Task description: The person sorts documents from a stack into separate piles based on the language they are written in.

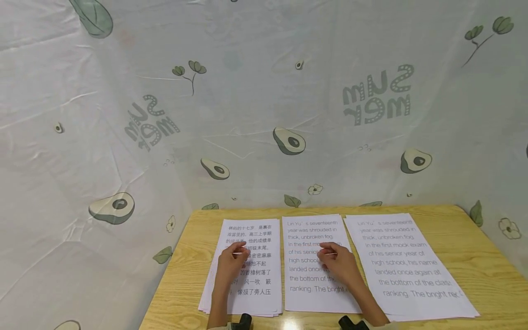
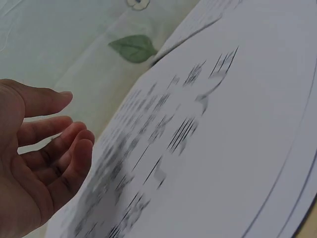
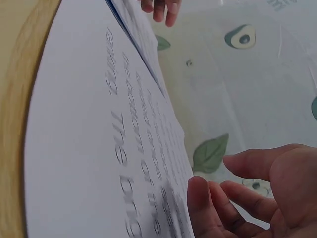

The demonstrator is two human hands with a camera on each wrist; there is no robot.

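A stack of paper sheets with Chinese print (image 1: pixel 260 279) lies on the left of the table, and my left hand (image 1: pixel 233 263) hovers above it, fingers loosely bent and holding nothing. In the left wrist view the thumb and fingers of that hand (image 2: pixel 49 153) stand apart. Over the middle sheets with English print (image 1: pixel 307 293), my right hand (image 1: pixel 339 263) is held in the air with loosely curled fingers. The right wrist view shows a gap between its thumb and fingers (image 3: pixel 200 203), with nothing in it.
A further set of English-printed sheets (image 1: pixel 412 270) lies slightly askew on the right of the wooden table (image 1: pixel 491 256). Behind the table hangs a pale cloth (image 1: pixel 247 105) printed with avocados, leaves and lettering. Narrow gaps separate the paper sets at the front.
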